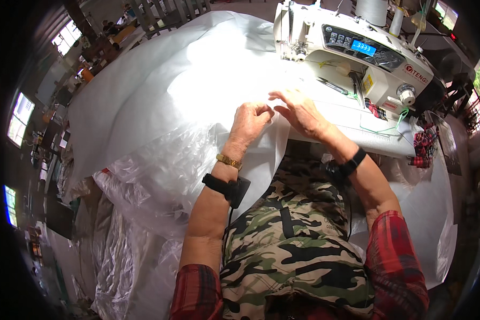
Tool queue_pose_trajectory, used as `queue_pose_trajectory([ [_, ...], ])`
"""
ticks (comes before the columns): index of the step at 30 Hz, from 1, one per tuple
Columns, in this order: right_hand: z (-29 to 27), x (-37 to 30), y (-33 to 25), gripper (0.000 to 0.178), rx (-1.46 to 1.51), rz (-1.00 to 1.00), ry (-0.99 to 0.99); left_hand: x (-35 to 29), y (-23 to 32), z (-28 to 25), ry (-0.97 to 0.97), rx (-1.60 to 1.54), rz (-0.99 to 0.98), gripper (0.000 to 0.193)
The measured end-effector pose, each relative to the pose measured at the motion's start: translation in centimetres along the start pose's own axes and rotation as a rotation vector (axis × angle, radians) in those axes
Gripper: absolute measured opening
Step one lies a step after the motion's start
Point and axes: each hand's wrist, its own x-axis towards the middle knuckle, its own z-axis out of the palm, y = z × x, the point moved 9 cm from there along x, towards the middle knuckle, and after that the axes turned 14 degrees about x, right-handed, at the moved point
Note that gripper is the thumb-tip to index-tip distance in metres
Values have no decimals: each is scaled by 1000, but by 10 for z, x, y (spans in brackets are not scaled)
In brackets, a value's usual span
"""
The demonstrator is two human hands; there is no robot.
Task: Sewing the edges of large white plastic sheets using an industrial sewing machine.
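A large white sheet [138, 112] spreads over the table and hangs down toward my lap. My left hand [249, 121] is closed at the sheet's right edge, thumb and fingers pinching it. Close beside it, my right hand [300, 113] hovers over the same edge with its fingers bent and apart; its thumb almost meets the left fingertips. Beyond both hands stands a white sewing machine [352, 45] with a lit blue display. Strong glare washes out the sheet around the needle area, so the stitching spot cannot be made out.
Crumpled clear plastic film [160, 181] hangs below the sheet on the left. Black tweezers [332, 85] lie on the machine bed [346, 120]. Red plaid cloth scraps [424, 144] and green thread hang at its right. Thread cones [372, 12] stand on top of the machine.
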Motion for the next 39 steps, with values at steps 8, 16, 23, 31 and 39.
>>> queue_pose_trajectory([
  [8,61,-77,-65,20,-185,-95,-384,-8,-18,11,42,-20,-3,14],
  [16,35,-64,-60,23,92,42,-118,-11,-12,24,-76,-241,-80,13],
  [23,34,-51,-66,25,176,25,10,-7,-3,27,-136,-345,-84,16],
  [31,44,-47,-87,21,-33,-218,5,-11,-7,17,-145,-231,-70,22],
  [39,-4,-53,-31,26,29,106,384,3,-2,-14,79,-79,45,14],
])
